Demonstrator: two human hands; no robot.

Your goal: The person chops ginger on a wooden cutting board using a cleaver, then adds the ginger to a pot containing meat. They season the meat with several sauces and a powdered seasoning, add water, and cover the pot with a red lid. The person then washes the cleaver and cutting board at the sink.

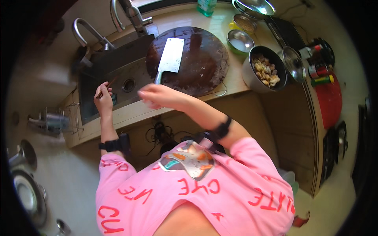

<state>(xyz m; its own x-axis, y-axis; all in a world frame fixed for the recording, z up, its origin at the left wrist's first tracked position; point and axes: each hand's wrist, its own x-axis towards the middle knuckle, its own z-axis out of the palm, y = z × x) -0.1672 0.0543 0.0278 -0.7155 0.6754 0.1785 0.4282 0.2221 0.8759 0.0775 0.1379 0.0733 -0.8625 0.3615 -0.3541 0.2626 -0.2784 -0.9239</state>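
My left hand (104, 96), over the sink's left part, is closed around thin brown sticks (110, 82), probably chopsticks. A metal cleaver (172, 56) lies flat on a round dark wooden chopping board (203, 53), its handle pointing towards me. In front of that handle is my right hand (156, 93), blurred, with its fingers partly curled. It covers the handle's near end, and whether it touches the handle is unclear. Behind my left hand, a small green object (114, 98) shows in the sink (130, 66), partly hidden.
The board overlaps the sink's right side. To the right stand a pot (249, 72) of chopped pale food (265, 70), a metal bowl (240, 41) and a glass lid (293, 63). Faucets (137, 22) rise behind the sink, and a green bottle (205, 7) stands at the back.
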